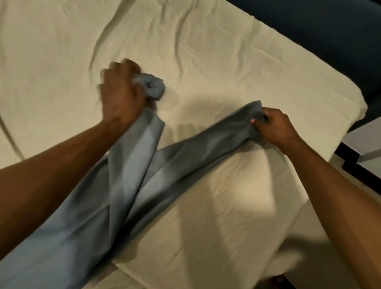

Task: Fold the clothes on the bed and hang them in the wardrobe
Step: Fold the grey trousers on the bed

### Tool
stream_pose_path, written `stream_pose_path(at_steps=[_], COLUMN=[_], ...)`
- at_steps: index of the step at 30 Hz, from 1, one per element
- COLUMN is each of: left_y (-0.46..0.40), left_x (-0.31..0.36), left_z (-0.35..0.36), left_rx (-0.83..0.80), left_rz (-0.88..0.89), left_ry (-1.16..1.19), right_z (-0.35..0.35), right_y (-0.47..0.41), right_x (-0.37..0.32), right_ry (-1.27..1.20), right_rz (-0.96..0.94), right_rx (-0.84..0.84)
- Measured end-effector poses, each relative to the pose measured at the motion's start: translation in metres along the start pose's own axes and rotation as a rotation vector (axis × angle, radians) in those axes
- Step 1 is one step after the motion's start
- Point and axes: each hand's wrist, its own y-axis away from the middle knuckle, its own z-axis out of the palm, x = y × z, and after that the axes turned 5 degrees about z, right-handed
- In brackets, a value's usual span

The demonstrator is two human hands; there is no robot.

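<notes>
A grey-blue garment (133, 185), long like trousers, stretches over the cream-sheeted bed (240, 67) in two strands that cross near the middle. My left hand (119, 94) grips one bunched end in a fist, and it is blurred. My right hand (273, 127) pinches the other end, fingers curled into the cloth. The garment's lower part runs down under my left forearm to the frame's bottom left. No wardrobe or hanger is in view.
The bed's right corner (353, 102) lies beyond my right hand. A dark blue surface (338, 30) runs behind the bed at the upper right. A pale furniture top with a dark edge (377, 150) stands at the right. A wrinkled sheet covers the left half.
</notes>
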Motion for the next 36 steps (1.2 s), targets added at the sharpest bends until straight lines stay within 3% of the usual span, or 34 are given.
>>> stream_pose_path(at_steps=[2,5,10,12,17,20,22,24,29,32,36], left_y=[0.001,-0.009,-0.042,-0.054,-0.075,-0.085,-0.089,-0.094,-0.108,-0.102,-0.09], left_x=[0.028,0.085,0.158,0.171,0.191,0.199,0.197,0.194,0.194,0.2,0.194], left_z=[0.029,0.072,0.11,0.11,0.104,0.109,0.114,0.115,0.117,0.124,0.133], left_rx=[-0.181,-0.561,-1.067,-1.13,-1.318,-1.462,-1.474,-1.406,-0.872,-0.688,-0.672], left_rz=[0.201,0.344,0.559,0.543,0.328,0.309,0.321,0.464,0.867,1.053,0.964], left_ry=[0.119,0.175,-0.162,-0.189,0.448,0.383,0.201,-0.023,-0.596,-0.638,-0.552], right_z=[-0.006,-0.016,-0.037,-0.045,-0.051,-0.047,-0.046,-0.048,-0.05,-0.05,-0.049], right_y=[0.002,0.006,0.008,0.005,0.0,-0.006,-0.009,-0.009,-0.015,-0.024,-0.017], right_x=[-0.003,-0.007,-0.01,-0.006,-0.003,-0.006,-0.005,-0.003,0.005,0.018,0.031], right_ry=[-0.092,-0.102,-0.034,-0.014,-0.057,-0.088,-0.126,-0.151,-0.191,0.082,0.023], right_rz=[-0.067,-0.164,-0.272,-0.288,-0.324,-0.321,-0.329,-0.311,-0.106,-0.018,0.058], right_rx=[-0.008,-0.082,-0.108,-0.122,-0.119,-0.078,-0.045,-0.043,-0.262,-0.242,-0.211])
